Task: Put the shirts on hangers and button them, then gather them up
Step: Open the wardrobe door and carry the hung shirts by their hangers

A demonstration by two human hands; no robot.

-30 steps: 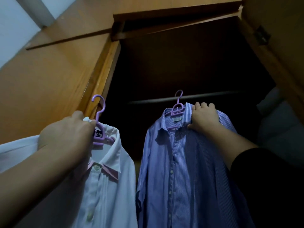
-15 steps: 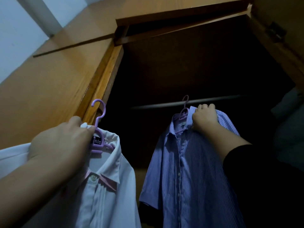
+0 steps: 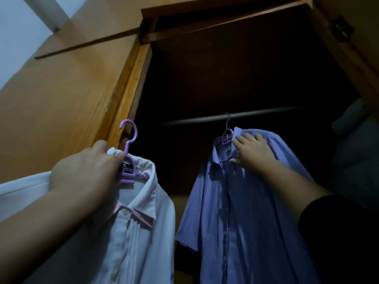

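- Head view is looking up into a dark wooden wardrobe (image 3: 86,95), where the interior is swallowing most detail.
- Left hand (image 3: 86,173) is gripping the neck of a purple hanger (image 3: 128,160) with curled fingers, holding up a white shirt (image 3: 135,232); the hook is hanging free in the air beside the wardrobe frame.
- White shirt is running off the left and bottom edges, and the hand is covering part of the hanger's printed label.
- Right hand (image 3: 253,152) is lying on the collar and shoulder of a blue striped shirt (image 3: 235,212), fingers spread and fairly straight, pinching nothing that can be seen.
- Striped shirt's own purple hanger (image 3: 226,134) is showing only its hook and neck, the hook sitting over the rail (image 3: 256,114); the rest is hidden under the collar.
- Rail is appearing faint and blurred in the gloom.
- Both shirt fronts are looking buttoned, though the lower buttons are hard to make out.
- Dark sleeve (image 3: 338,232) is cut off at the right edge.
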